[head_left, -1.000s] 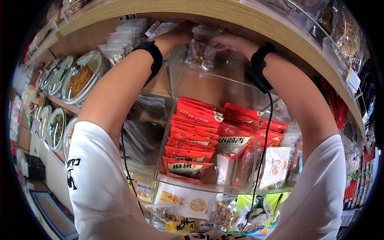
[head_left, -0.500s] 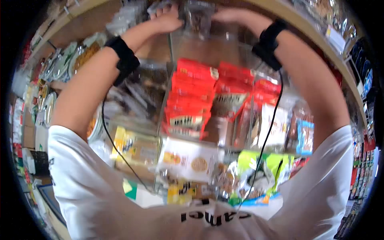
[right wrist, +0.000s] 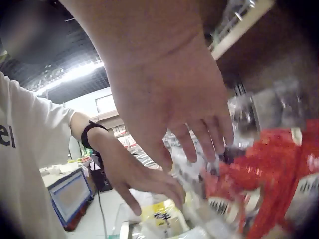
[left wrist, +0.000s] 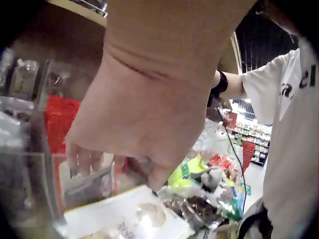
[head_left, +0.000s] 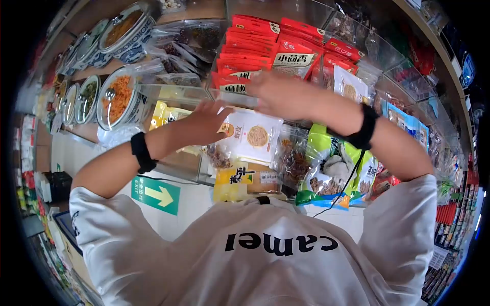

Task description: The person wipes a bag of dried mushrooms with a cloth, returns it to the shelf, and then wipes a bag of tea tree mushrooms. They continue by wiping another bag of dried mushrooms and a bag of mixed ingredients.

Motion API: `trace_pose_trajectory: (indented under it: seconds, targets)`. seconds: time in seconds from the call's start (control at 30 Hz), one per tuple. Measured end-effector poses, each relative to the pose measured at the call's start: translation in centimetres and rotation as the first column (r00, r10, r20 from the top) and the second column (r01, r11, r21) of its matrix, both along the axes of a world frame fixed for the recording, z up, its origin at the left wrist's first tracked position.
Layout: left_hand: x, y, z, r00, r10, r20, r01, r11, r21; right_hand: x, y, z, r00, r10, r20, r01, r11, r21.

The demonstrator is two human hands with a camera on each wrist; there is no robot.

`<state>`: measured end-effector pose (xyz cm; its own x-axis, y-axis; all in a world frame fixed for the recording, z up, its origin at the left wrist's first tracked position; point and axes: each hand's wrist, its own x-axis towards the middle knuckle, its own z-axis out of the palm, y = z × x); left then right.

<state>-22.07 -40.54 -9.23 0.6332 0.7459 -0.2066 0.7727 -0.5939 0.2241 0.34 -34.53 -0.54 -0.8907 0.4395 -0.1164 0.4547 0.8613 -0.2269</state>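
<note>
My left hand [head_left: 196,126] hangs over the front of the display with its fingers loosely bent and nothing in them. Below it lies a white packet [head_left: 258,135] with a round picture, also seen under the fingers in the left wrist view. My right hand [head_left: 288,94] reaches in from the right, fingers loosely extended and holding nothing; the right wrist view shows them spread. It overlaps the lower edge of the rows of red spice packets [head_left: 296,58]. The two hands are close together, with a narrow gap between them.
A green bag [head_left: 319,148] and a yellow packet [head_left: 232,183] lie along the front edge. Clear dividers [head_left: 178,93] separate the compartments. To the left stand lidded bowls [head_left: 120,97] of dried food. A cable [head_left: 339,194] hangs from my right wrist.
Both hands have left a clear bag of dried food at the back and drawn back toward me, coming closer together. The head view has tilted down, and that bag is out of view.
</note>
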Motion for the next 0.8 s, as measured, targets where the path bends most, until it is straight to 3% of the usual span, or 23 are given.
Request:
trace_pose_trajectory:
  seconds: [0.03, 0.07, 0.13, 0.27, 0.37, 0.4, 0.47, 0.57, 0.63, 0.67, 0.73, 0.8]
  targets:
    - [-0.9, -0.9, -1.6, 1.0, 0.017, 0.002, -0.017, 1.0, 0.007, -0.1, -0.5, -2.4, 0.996, 0.026, 0.085, -0.017, 0.994, -0.109]
    - [-1.6, -1.4, -2.6, 1.0, 0.019, 0.0, -0.019, 1.0, 0.013, 0.2, -1.5, -4.7, 0.999, 0.013, 0.051, -0.007, 0.993, -0.118]
    - [-2.9, -2.0, -4.4, 0.955, 0.259, -0.142, -0.276, 0.954, -0.115, 0.1, -3.2, -7.2, 1.0, 0.005, 0.013, -0.004, 0.993, -0.118]
    - [-6.1, -2.8, -8.5, 0.909, 0.305, -0.286, -0.366, 0.91, -0.194, -1.4, -5.2, -9.9, 0.995, -0.087, 0.055, 0.099, 0.958, -0.269]
    - [-7.5, -4.3, -10.4, 0.917, 0.398, -0.014, -0.397, 0.912, -0.105, -1.5, -5.8, -10.6, 0.992, -0.127, -0.022, 0.115, 0.949, -0.295]
    - [-7.4, -4.5, -9.9, 0.917, 0.398, -0.012, -0.397, 0.912, -0.1, -1.5, -6.0, -10.5, 0.986, -0.147, -0.083, 0.117, 0.949, -0.292]
    - [-6.5, -4.8, -7.6, 0.889, 0.363, 0.278, -0.266, 0.906, -0.331, -1.6, -6.3, -10.1, 0.976, -0.163, -0.147, 0.116, 0.952, -0.285]
    - [-3.4, -6.2, -2.3, 0.847, 0.313, 0.43, -0.207, 0.939, -0.276, -1.6, -6.4, -9.8, 0.949, -0.123, -0.29, 0.055, 0.971, -0.232]
    - [-2.1, -6.2, 1.2, 0.889, 0.27, 0.369, -0.213, 0.959, -0.188, -1.7, -6.1, -9.0, 0.928, -0.042, -0.371, -0.019, 0.987, -0.158]
    - [-1.6, -6.0, 2.7, 0.922, 0.246, 0.3, -0.214, 0.967, -0.137, -1.5, -6.0, -8.3, 0.926, -0.032, -0.377, -0.02, 0.991, -0.133]
    - [-1.0, -5.3, 6.0, 0.926, 0.228, 0.302, -0.217, 0.974, -0.07, -1.3, -6.4, -4.5, 0.977, -0.104, -0.188, 0.055, 0.967, -0.25]
    - [-0.5, -4.2, 9.5, 0.905, 0.184, 0.384, -0.216, 0.975, 0.042, -0.8, -6.5, -0.2, 0.98, -0.147, -0.132, 0.108, 0.957, -0.27]
